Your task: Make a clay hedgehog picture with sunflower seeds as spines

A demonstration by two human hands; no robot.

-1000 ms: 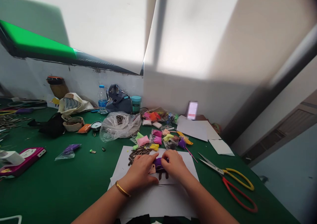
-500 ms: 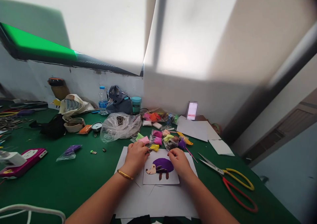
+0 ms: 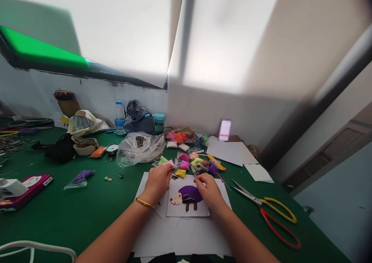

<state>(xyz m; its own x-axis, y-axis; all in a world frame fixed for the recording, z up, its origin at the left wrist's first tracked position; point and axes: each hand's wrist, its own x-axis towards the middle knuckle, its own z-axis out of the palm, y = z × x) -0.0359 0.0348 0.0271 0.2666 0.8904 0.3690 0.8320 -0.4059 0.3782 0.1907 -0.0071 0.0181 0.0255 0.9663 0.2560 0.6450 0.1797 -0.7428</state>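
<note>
A small white card point(image 3: 177, 211) carries a purple hedgehog point(image 3: 192, 193) with a cream face, brown legs and a few dark seeds on its body. It lies on larger white sheets point(image 3: 183, 239). My left hand point(image 3: 159, 180), with a gold bangle at the wrist, is above the card's upper left corner. Its fingers are pinched together; what they hold is too small to name. My right hand point(image 3: 205, 186) is at the card's right edge, thumb and forefinger pressed together beside the hedgehog's back. Anything between them is hidden. Dark seeds point(image 3: 174, 177) lie between the hands, near yellow clay point(image 3: 180, 173).
Large scissors point(image 3: 261, 203) with yellow and red handles lie open at the right. Bagged clay point(image 3: 183, 160) and a plastic bag point(image 3: 141, 148) lie behind my hands. A pink device point(image 3: 31, 189) and purple clay packet point(image 3: 80, 179) are at the left.
My left hand has moved slightly up and left, off the card's corner, uncovering seeds beside it. My right hand stays by the card's right edge. The view has shifted slightly.
</note>
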